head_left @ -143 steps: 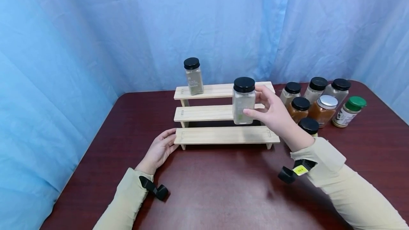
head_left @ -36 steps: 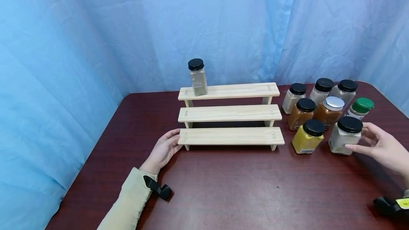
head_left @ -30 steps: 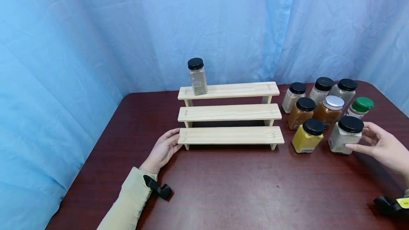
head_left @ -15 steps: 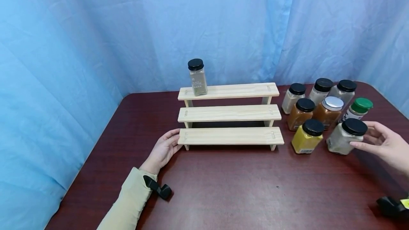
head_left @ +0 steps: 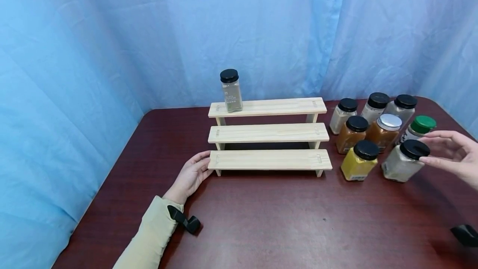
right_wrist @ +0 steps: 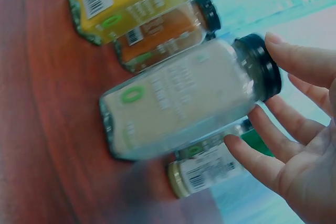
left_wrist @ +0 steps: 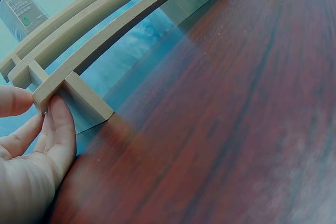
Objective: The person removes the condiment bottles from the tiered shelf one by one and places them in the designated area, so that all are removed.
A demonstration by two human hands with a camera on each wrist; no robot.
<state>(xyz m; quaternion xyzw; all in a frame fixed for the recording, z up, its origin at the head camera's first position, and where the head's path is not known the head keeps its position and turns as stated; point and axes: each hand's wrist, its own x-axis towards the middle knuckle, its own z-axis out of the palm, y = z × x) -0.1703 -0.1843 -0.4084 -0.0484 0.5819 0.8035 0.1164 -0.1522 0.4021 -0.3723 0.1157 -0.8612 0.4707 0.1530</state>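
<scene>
My left hand (head_left: 189,176) grips the near left end of a three-tier wooden spice rack (head_left: 269,160). In the left wrist view, the thumb lies at the bottom board's end with fingers under it. At the right, a square glass jar (head_left: 401,166) with pale contents and a black lid stands on the table. My right hand (head_left: 453,152) is at its lid with fingers spread and fairly straight. In the right wrist view, the thumb is at the lid's rim and fingertips are by the neck; contact is hard to tell. A black pepper jar (head_left: 233,98) stands on the top tier, left end.
Several jars cluster right of the rack: a yellow one (head_left: 356,168), orange-brown ones with black (head_left: 350,138) and silver (head_left: 382,136) lids, a green-lidded one (head_left: 420,125), and pale black-lidded ones (head_left: 340,119) at the back. Blue curtains (head_left: 261,32) hang behind the dark red table (head_left: 269,227).
The right hand brought the pale jar from before the rack to the cluster's front right. The jar then straightened, and the fingers slid up toward its lid and spread. The left hand kept its place.
</scene>
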